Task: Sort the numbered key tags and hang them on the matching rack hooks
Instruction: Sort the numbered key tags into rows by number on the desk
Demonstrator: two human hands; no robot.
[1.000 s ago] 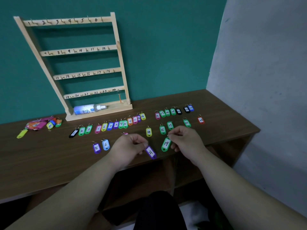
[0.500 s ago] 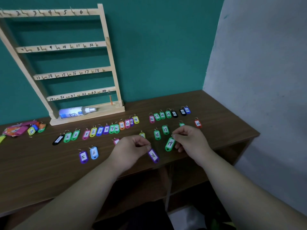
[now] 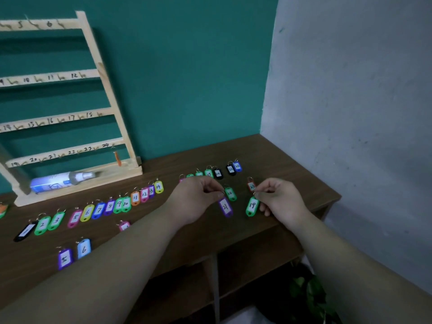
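Pinching rings (image 3: 222,193), left hand (image 3: 196,202) held purple plastic tag 21 (image 3: 225,207); right hand (image 3: 280,199) held green plastic tag 19 (image 3: 252,206); both probably light, stiff.

The left hand (image 3: 196,202) pinches the ring of tag 21 (image 3: 225,207), and the right hand (image 3: 280,199) pinches the ring of tag 19 (image 3: 252,206). Tag 20 (image 3: 230,194) lies on the table (image 3: 292,164) between the hands, with the red tag (image 3: 251,186) just beyond the right fingertips. A row of tags (image 3: 109,206) runs left of the left hand, and the rack (image 3: 105,90) stands beyond it.
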